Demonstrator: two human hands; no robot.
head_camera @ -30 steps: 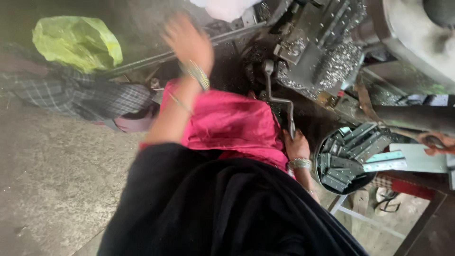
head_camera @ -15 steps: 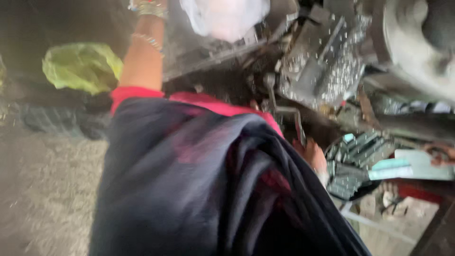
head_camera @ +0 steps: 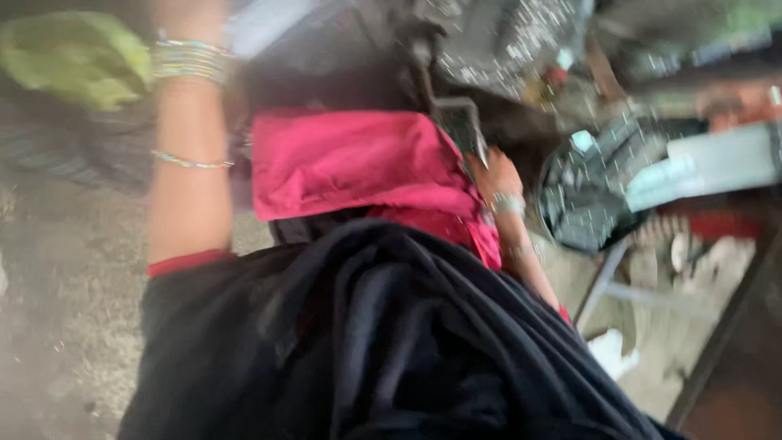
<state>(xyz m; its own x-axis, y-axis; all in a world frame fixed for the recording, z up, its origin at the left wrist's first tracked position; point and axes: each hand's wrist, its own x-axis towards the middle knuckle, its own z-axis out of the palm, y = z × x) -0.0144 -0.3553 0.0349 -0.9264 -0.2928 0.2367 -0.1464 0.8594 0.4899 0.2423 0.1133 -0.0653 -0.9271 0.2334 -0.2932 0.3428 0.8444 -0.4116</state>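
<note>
Swung down and back since half a second ago, so that pink cloth (head_camera: 358, 163) again fills the middle above black cloth (head_camera: 383, 342), with a bare floor (head_camera: 57, 310) showing once more along the left. Left forearm raised straight up at the left, banded with bangles (head_camera: 189, 62) at the wrist; left hand itself cut off by the top edge, so fingers impossible to judge. Right hand (head_camera: 494, 173) low at the right edge of the pink cloth, wearing a bracelet at the wrist, fingers curled about the lower end of a thin bent metal handle (head_camera: 466, 114) that rises toward a dark, blurred machine (head_camera: 489, 41) speckled with bright chips. Just right of that hand, a round dark tub (head_camera: 590, 191) heaped with grey metal pieces, close to the hand but apart from it. Pale flat board (head_camera: 709, 167) lying over the tub's right rim. Green bag (head_camera: 73, 57) in the top left corner, well apart from both hands. All heavily blurred.
</note>
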